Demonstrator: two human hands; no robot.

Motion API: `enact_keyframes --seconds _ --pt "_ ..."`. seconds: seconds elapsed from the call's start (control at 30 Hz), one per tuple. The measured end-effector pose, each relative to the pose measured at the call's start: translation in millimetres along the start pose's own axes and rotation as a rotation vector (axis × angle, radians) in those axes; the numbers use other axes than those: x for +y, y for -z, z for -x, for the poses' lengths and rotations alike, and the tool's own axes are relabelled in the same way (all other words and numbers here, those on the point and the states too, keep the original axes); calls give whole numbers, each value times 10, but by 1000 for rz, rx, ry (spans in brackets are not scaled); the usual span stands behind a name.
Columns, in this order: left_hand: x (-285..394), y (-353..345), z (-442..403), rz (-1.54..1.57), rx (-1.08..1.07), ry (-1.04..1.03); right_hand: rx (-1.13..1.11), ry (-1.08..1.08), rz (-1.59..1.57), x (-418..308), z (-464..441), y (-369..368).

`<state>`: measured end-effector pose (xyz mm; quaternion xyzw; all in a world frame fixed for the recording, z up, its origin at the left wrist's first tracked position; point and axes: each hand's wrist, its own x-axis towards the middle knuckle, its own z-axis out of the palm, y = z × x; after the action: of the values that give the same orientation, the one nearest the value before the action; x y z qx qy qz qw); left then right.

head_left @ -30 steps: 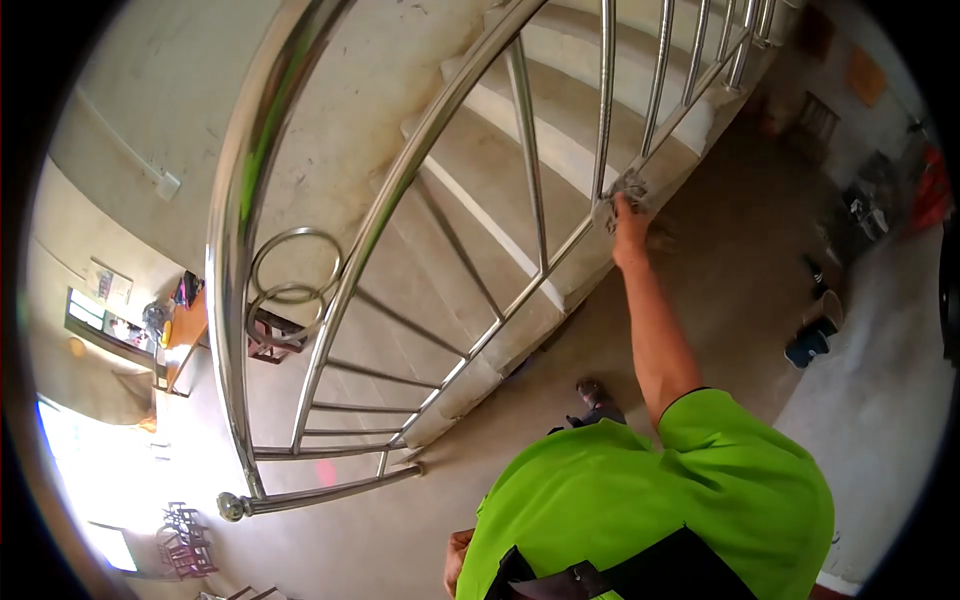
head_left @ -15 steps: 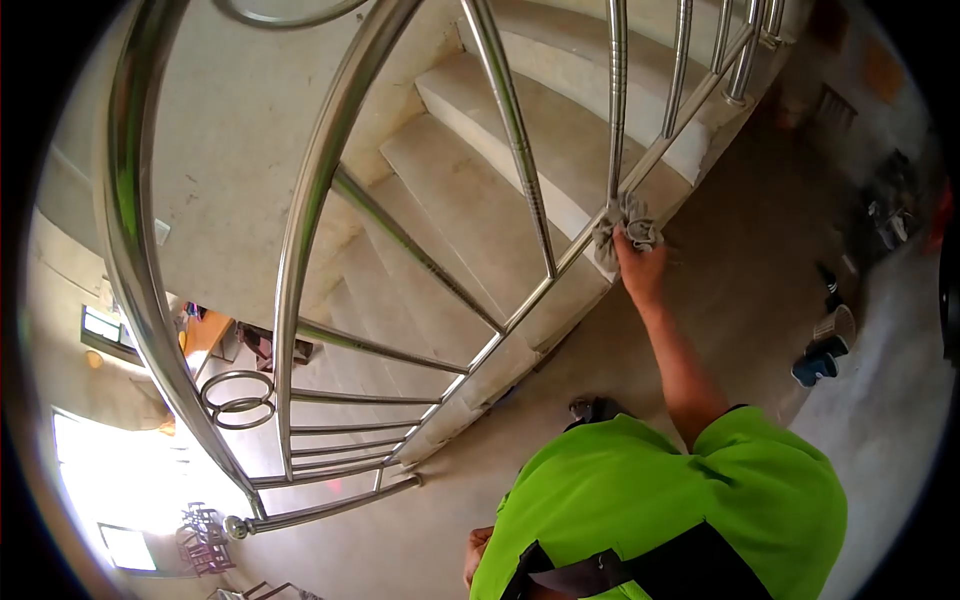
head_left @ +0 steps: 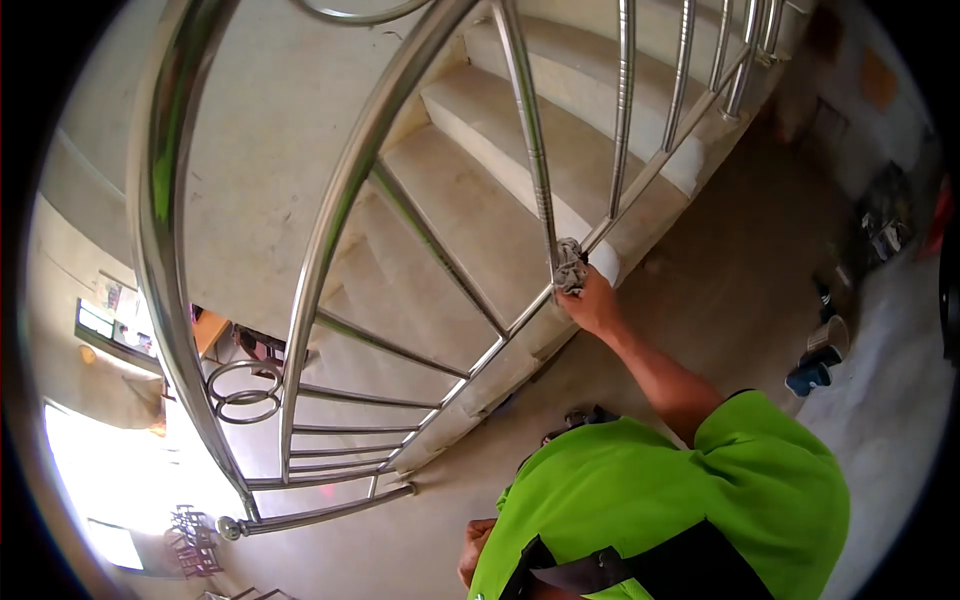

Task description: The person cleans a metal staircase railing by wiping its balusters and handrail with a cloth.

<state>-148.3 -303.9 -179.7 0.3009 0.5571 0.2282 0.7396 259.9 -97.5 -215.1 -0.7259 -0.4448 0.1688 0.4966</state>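
My right hand (head_left: pixel 590 300) is closed round a crumpled grey cloth (head_left: pixel 570 268). The cloth presses on the lower rail (head_left: pixel 530 312) of a shiny metal stair railing, at the foot of an upright bar (head_left: pixel 535 150). Low in the view, beside the green shirt (head_left: pixel 650 490), my left hand (head_left: pixel 475 548) is partly hidden; its fingers look curled, but whether they hold anything does not show.
Concrete steps (head_left: pixel 480 165) lie behind the bars. The thick handrail (head_left: pixel 158 230) curves down on the left to a round end knob (head_left: pixel 230 527). Stacked chairs (head_left: pixel 192 542) stand at lower left, and dark blue containers (head_left: pixel 808 377) at the right.
My right hand and the cloth have moved down and left along the lower rail, from one upright bar to the neighbouring one. The view has shifted too. My left hand stays low by the shirt.
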Motion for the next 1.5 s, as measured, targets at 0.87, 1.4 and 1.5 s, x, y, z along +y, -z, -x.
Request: enact_keyframes --seconds 0.87,1.4,1.5 --pt "-211 -68 -10 81 2 29 25 55 -166 536 -193 482" --pt "-230 -1183 -732 30 -162 -25 72 281 204 278 -892 1504" --pt "23 -1448 -554 15 -73 15 -50 271 75 168 -787 1509"
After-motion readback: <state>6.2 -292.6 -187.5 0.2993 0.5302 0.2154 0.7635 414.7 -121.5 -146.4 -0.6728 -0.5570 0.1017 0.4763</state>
